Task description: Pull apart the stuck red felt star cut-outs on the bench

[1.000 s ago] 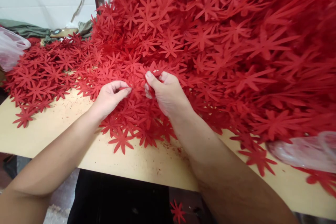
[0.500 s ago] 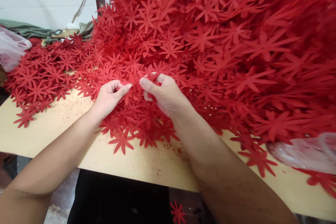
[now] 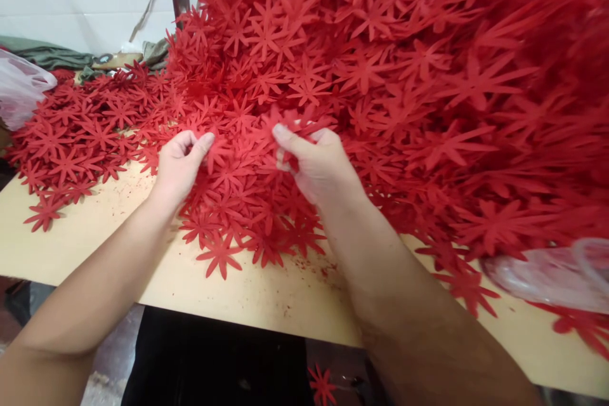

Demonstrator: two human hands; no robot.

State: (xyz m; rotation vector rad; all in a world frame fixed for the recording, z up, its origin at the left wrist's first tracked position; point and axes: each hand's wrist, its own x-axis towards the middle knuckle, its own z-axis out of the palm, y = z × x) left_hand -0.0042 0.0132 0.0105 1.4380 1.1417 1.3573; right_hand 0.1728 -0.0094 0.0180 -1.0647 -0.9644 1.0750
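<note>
Red flower-shaped cutouts with long narrow petals lie in a deep pile (image 3: 266, 184) in front of me. My left hand (image 3: 178, 158) is closed, thumb pressed to the fingers, at the pile's near left side. A red flower cutout (image 3: 219, 150) shows at its fingertips, hard to part from the pile behind. To its right, my right hand (image 3: 316, 158) pinches another red flower cutout (image 3: 275, 119), partly hidden by the thumb and fingers. The two hands are apart, with loose cutouts showing between them.
A tall bank of red cutouts (image 3: 380, 63) rises behind. A flatter heap (image 3: 71, 133) spreads at left beside a plastic bag (image 3: 21, 89). Clear plastic (image 3: 552, 276) lies at right on the pale tabletop (image 3: 238, 298). One cutout (image 3: 322, 384) lies below the table edge.
My hands have moved apart from near each other: the left went left and slightly up, the right went right and slightly up. Both stay pinched.
</note>
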